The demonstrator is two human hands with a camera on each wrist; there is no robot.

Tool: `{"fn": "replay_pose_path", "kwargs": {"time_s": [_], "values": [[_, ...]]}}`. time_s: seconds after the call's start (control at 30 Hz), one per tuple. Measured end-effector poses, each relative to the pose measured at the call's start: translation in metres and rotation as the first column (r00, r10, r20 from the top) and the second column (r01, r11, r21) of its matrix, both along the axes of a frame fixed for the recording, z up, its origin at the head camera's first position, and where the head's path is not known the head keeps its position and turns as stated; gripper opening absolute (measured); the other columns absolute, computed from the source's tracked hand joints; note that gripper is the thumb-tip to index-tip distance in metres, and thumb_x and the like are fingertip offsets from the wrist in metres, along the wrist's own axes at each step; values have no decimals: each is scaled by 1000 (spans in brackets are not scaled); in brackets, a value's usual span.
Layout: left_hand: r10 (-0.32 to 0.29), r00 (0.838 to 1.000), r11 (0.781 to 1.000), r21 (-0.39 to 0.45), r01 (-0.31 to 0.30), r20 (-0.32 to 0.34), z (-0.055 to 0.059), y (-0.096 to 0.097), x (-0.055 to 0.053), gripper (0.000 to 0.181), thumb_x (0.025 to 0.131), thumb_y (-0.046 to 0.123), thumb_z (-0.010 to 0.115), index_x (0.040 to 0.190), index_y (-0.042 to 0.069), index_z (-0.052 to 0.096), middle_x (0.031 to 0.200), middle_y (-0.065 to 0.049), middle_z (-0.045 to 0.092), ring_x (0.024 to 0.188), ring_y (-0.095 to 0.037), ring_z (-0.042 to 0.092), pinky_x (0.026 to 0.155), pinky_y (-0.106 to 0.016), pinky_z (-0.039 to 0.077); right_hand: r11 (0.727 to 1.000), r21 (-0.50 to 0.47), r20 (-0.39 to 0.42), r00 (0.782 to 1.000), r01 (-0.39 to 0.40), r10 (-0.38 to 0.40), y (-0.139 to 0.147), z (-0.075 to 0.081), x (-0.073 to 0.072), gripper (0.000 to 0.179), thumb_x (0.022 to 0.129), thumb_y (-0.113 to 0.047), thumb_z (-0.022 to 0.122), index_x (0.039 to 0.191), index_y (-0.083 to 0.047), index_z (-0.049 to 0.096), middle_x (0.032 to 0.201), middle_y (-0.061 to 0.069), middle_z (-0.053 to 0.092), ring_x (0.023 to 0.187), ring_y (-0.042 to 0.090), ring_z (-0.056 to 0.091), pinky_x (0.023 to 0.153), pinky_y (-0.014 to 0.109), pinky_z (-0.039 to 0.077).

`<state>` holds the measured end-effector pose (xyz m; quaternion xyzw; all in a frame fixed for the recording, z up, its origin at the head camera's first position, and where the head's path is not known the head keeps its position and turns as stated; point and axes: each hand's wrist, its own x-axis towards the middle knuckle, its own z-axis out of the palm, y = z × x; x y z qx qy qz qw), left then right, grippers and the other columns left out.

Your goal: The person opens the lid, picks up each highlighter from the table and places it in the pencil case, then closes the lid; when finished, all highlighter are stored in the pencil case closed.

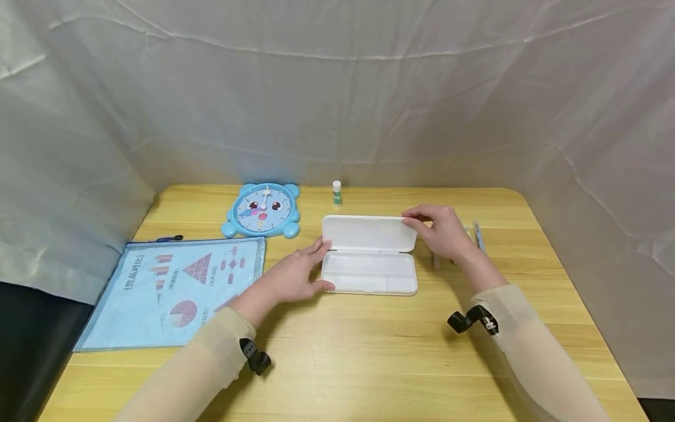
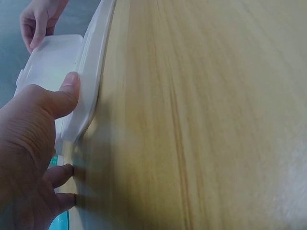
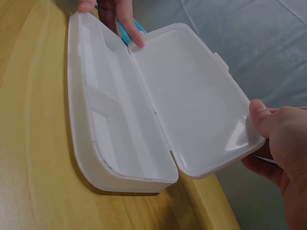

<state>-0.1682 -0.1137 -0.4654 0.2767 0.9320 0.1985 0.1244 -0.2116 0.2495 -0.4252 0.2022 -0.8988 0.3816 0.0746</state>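
Observation:
A white plastic pencil case (image 1: 352,282) lies on the table with its lid (image 1: 366,233) raised. In the right wrist view its inner compartments (image 3: 117,115) hold nothing. My left hand (image 1: 292,275) steadies the case's left end, the thumb at the front corner and a finger near the hinge. In the left wrist view, the other fingers of that hand (image 2: 29,124) reach down beside the case. With my right hand (image 1: 444,234), I pinch the lid's right corner between thumb and fingers; the right wrist view shows the thumb on the inner face.
A blue cartoon clock (image 1: 263,210) and a glue stick (image 1: 337,193) are toward the back. On the left lies a blue zip document bag (image 1: 158,310) with printed charts. Pen-like items (image 1: 478,235) lie partly hidden behind my right forearm. Grey cloth (image 1: 337,99) hangs behind the table.

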Motion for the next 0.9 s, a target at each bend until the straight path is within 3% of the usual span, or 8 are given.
{"fn": "replay_pose_path", "kwargs": {"time_s": [0.17, 0.37, 0.43, 0.63, 0.7, 0.8, 0.9], "values": [[-1, 1000, 1000, 0, 1, -9, 1, 0, 0, 102, 94, 60, 73, 170, 17, 21, 173, -8, 16, 149, -44, 38, 122, -52, 33, 1000, -5, 19, 1000, 4, -4, 5, 5, 3, 23, 104, -21, 72, 121, -6, 79, 115, 7, 78, 107, 30, 74, 84, 46, 61], [-4, 1000, 1000, 11, 4, -9, 2, 0, 1, 102, 94, 60, 74, 170, 17, 21, 173, -10, 18, 150, -43, 37, 122, -52, 32, 1000, -14, 37, 999, 28, -27, 15, 12, 9, 26, 103, -21, 73, 125, -7, 77, 119, 9, 77, 108, 29, 73, 79, 23, 58], [-3, 1000, 1000, 14, 4, -9, 2, 0, 2, 102, 94, 60, 74, 170, 17, 21, 173, -10, 18, 150, -42, 37, 123, -51, 32, 999, -24, 25, 999, 25, -25, 18, 15, 12, 26, 103, -19, 73, 125, -6, 76, 118, 10, 77, 106, 30, 73, 79, 20, 56], [1, 1000, 1000, 14, -1, -2, 2, 0, 1, 103, 93, 61, 74, 170, 18, 20, 173, -8, 17, 149, -44, 37, 122, -53, 32, 998, -54, 0, 999, 37, -37, 29, 20, 24, 26, 101, -13, 75, 125, -3, 76, 115, 13, 77, 104, 29, 73, 93, 54, 58], [2, 1000, 1000, 15, -2, 1, 2, -1, 1, 103, 93, 61, 74, 170, 19, 20, 173, -7, 17, 149, -44, 37, 122, -54, 32, 997, -51, -6, 999, 50, -50, 32, 21, 28, 25, 101, -12, 75, 124, -3, 76, 115, 14, 77, 103, 28, 73, 95, 56, 56], [-2, 1000, 1000, 22, 2, -3, 2, -1, 1, 103, 93, 61, 75, 170, 18, 20, 173, -9, 18, 149, -45, 38, 122, -55, 33, 996, -25, -19, 996, 87, -88, 38, 20, 35, 25, 100, -13, 76, 123, -3, 77, 115, 14, 77, 101, 28, 74, 93, 39, 58], [-1, 1000, 1000, 24, 1, -5, 2, -1, 1, 103, 93, 60, 75, 170, 18, 21, 173, -10, 19, 148, -45, 38, 121, -55, 33, 993, -17, 2, 993, 120, -120, 44, 17, 40, 26, 100, -13, 76, 123, -1, 76, 116, 15, 77, 101, 31, 74, 82, 20, 56]]}}
